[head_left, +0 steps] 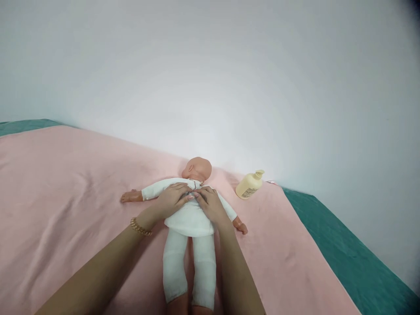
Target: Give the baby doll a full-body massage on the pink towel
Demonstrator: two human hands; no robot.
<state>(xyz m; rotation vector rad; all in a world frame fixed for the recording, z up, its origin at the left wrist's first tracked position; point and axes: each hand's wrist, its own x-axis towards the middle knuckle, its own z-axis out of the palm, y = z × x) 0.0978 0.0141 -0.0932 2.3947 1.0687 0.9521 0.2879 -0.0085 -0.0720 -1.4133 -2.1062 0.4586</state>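
Observation:
A baby doll [190, 218] in a white top and white trousers lies on its back on a pink blanket [65, 197], head turned toward the wall and arms spread. My left hand [173, 199] rests flat on the doll's chest, fingers stretched out, with a gold bracelet on the wrist. My right hand [210, 203] lies flat on the chest beside it, fingers extended and meeting the left fingertips near the doll's collar. Neither hand holds anything.
A cream lotion bottle [249, 186] with a pump lies on its side on the blanket to the right of the doll's head. A teal sheet [344, 253] shows beyond the blanket's right edge. A plain white wall rises behind.

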